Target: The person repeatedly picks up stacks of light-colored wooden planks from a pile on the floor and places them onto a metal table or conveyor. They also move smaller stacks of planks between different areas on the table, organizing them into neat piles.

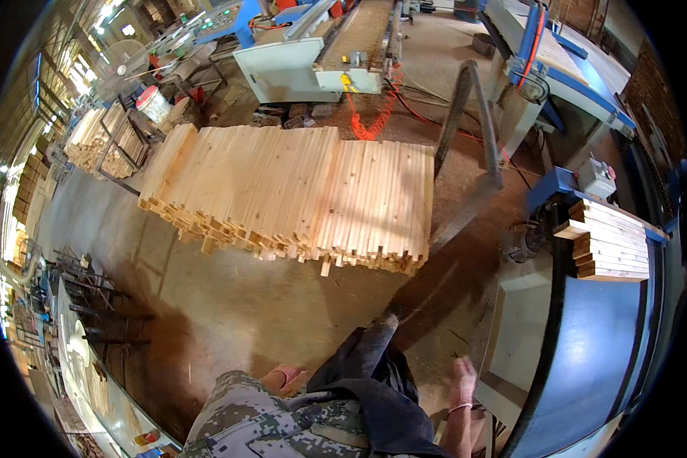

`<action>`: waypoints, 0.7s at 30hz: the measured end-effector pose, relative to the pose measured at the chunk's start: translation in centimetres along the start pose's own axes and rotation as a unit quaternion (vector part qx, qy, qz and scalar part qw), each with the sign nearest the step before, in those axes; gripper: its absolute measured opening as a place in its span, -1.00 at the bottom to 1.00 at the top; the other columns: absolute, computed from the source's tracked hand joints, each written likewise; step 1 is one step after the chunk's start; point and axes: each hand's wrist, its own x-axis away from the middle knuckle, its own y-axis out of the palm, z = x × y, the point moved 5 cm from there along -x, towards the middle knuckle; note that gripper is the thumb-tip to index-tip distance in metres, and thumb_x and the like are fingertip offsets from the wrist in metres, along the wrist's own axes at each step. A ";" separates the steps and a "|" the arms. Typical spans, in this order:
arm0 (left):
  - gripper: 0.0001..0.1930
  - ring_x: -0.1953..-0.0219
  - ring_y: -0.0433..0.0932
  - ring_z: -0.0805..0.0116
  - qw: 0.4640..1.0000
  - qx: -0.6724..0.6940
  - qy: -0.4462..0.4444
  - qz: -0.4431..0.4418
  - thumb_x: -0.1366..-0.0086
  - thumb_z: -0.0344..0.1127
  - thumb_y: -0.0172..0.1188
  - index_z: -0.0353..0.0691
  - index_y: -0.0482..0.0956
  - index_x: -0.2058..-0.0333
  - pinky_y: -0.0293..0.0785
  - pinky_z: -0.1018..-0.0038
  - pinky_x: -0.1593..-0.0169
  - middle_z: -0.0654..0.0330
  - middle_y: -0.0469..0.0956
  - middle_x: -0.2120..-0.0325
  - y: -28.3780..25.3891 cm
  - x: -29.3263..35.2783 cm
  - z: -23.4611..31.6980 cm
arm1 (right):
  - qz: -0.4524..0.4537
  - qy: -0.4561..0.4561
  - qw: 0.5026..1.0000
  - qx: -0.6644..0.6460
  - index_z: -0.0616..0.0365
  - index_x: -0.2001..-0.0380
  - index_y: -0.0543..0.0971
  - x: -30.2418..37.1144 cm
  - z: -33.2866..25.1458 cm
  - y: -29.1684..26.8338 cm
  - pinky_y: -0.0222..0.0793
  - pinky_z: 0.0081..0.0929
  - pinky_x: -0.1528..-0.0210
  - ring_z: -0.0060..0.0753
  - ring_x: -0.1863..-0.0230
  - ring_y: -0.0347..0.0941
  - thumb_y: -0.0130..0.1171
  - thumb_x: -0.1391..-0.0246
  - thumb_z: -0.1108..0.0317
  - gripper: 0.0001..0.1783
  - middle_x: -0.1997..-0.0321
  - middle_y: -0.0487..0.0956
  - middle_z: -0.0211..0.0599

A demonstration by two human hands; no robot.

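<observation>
My right hand [463,383], in a pinkish glove, hangs beside the near corner of a blue-topped machine table [588,366]. Its fingers are loosely stretched, slightly blurred, and nothing shows in them. At the left edge of my dark apron [374,382], my left hand [285,377] is partly covered by my camouflage clothing [256,416]. The pinkish fingers that show there look extended, with no object in them. Ahead of me lies a large stack of light wooden strips [282,191], out of reach of both hands.
A metal rail frame [466,99] stands right of the stack. Several wooden strips [611,244] lie on the machine table. An orange coiled hose [366,126] hangs from a machine behind. Left are another wood pile [107,141], a white bucket [153,103] and a rack with dark bars [103,313].
</observation>
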 end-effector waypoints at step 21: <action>-0.25 -0.32 0.47 0.03 0.755 0.486 0.217 0.384 -0.28 -0.17 0.41 -0.46 0.34 -0.32 0.36 0.24 -0.37 -0.20 0.53 -0.23 -52.0 -16.0 19.6 | -0.224 0.024 0.913 0.341 0.24 -0.45 0.37 -3.0 0.7 62.4 0.43 -0.49 0.17 -0.58 0.23 0.41 0.30 -0.35 0.16 -0.28 0.13 0.52 -0.47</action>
